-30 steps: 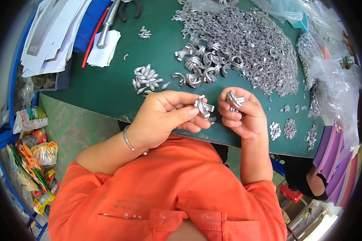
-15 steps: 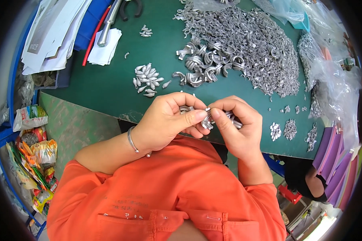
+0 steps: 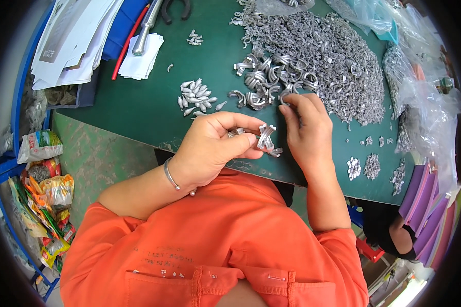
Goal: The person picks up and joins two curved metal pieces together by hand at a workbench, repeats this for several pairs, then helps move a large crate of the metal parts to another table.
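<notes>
My left hand (image 3: 213, 146) is closed on a small stack of curved silver metal clips (image 3: 266, 139), held just above the near edge of the green table (image 3: 133, 110). My right hand (image 3: 305, 128) reaches forward over the table, its fingertips on a curved clip (image 3: 286, 95) at the edge of a row of looped clips (image 3: 256, 82). A big heap of small silver metal parts (image 3: 322, 56) lies beyond both hands. A little pile of bullet-shaped silver pieces (image 3: 195, 96) lies to the left of the hands.
Papers (image 3: 71, 41), a folded white cloth (image 3: 141, 56) and pliers with a red handle (image 3: 143, 25) lie at the table's far left. Clear plastic bags (image 3: 425, 102) sit at the right, purple trays (image 3: 427, 204) below them. Snack packets (image 3: 41, 189) fill a blue rack at the left.
My right hand has left the stack in my left hand and moved forward to the row of looped clips. My left hand keeps hold of the stack, barely moving.
</notes>
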`<state>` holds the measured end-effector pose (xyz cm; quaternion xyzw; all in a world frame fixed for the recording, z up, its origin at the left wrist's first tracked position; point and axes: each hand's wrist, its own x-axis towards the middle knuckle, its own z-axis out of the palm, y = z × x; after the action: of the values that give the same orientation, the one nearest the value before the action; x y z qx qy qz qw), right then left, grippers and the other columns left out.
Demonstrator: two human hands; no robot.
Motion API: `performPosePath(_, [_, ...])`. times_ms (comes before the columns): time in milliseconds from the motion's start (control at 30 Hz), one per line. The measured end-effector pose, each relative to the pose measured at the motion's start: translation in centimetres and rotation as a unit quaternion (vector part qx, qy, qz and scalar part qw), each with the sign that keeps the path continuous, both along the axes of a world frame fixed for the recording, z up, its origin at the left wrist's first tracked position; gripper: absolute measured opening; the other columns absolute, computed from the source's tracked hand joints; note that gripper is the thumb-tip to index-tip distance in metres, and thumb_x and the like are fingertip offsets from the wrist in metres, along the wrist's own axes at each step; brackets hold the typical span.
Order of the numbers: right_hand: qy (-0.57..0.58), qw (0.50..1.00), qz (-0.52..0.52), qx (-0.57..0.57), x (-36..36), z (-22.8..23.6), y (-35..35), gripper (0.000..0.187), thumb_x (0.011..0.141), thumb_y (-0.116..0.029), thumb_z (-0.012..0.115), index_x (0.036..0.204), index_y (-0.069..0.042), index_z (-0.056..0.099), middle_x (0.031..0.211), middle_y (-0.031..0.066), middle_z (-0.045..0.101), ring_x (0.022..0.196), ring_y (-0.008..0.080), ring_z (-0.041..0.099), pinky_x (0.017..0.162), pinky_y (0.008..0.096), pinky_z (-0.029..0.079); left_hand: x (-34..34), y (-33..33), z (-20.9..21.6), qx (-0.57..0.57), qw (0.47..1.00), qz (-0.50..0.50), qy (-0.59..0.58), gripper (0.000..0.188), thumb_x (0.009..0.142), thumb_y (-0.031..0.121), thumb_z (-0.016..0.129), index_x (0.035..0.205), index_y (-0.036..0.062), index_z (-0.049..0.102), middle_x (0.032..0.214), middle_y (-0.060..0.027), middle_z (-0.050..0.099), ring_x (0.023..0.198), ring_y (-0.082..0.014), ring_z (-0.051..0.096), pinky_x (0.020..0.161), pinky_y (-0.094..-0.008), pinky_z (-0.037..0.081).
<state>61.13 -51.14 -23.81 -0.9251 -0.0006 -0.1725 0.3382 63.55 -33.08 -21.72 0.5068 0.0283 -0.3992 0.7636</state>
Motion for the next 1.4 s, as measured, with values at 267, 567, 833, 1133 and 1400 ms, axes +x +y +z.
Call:
performPosePath(267, [0.244, 0.792, -0.018, 0.559, -1.7, 1.3, -2.4, 0.015, 0.084, -0.011, 0.055, 0.084, 0.004, 0.058, 0.071, 0.0045, 0.055, 0.055, 0.0063, 0.044, 0.044, 0.0201, 0.033, 0.2, -0.1, 0.2, 0.008, 1.000, -0.008, -0.003, 0.018, 0.080, -0.002, 0.052, 0.097, -0.0057, 0.056, 0.092, -0.0145, 0.060, 0.084, -0.0229, 0.062, 0.070, -0.0270, 0.054])
performPosePath(567, [0.281, 0.560, 0.062, 0.777, -2.0, 0.3, -3.6, 0.015, 0.085, -0.010, 0.052, 0.087, 0.005, 0.054, 0.075, 0.0070, 0.054, 0.051, 0.0071, 0.040, 0.041, 0.0193, 0.032, 0.3, -0.3, 0.3, -0.047, 0.998, -0.003, 0.037, 0.016, 0.081, 0.000, 0.053, 0.096, -0.0021, 0.056, 0.085, -0.0114, 0.060, 0.073, -0.0170, 0.061, 0.055, -0.0222, 0.052])
performPosePath(833, [-0.029, 0.992, 0.114, 0.051, -1.6, 3.0, -0.8, 0.028, 0.066, 0.001, 0.066, 0.093, -0.002, 0.060, 0.073, 0.0094, 0.056, 0.064, 0.0229, 0.056, 0.058, 0.0305, 0.046, 0.5, -1.1, 0.1, -0.036, 0.998, 0.045, 0.037, 0.014, 0.082, 0.002, 0.053, 0.096, -0.0004, 0.054, 0.080, -0.0091, 0.059, 0.060, -0.0127, 0.057, 0.049, -0.0210, 0.047])
performPosePath(1133, [0.134, 0.908, 0.027, 0.395, 0.3, 6.1, -2.9, 0.009, 0.082, -0.010, 0.058, 0.088, -0.003, 0.056, 0.071, 0.0034, 0.056, 0.056, 0.0100, 0.050, 0.047, 0.0207, 0.039, 1.1, -1.5, 1.5, -0.072, 0.997, 0.004, 0.011, 0.017, 0.086, 0.008, 0.050, 0.100, -0.0008, 0.054, 0.081, -0.0096, 0.058, 0.056, -0.0087, 0.047, 0.045, -0.0188, 0.037])
performPosePath(1400, [-0.040, 0.836, -0.131, 0.531, 11.9, 12.6, -17.2, 0.014, 0.086, -0.018, 0.051, 0.088, -0.004, 0.051, 0.069, 0.0039, 0.053, 0.047, 0.0073, 0.039, 0.038, 0.0194, 0.028, 1.6, -0.7, 0.5, -0.099, 0.992, 0.046, 0.069, 0.005, 0.085, 0.006, 0.050, 0.088, 0.0033, 0.053, 0.076, -0.0060, 0.054, 0.053, -0.0076, 0.041, 0.046, -0.0199, 0.033])
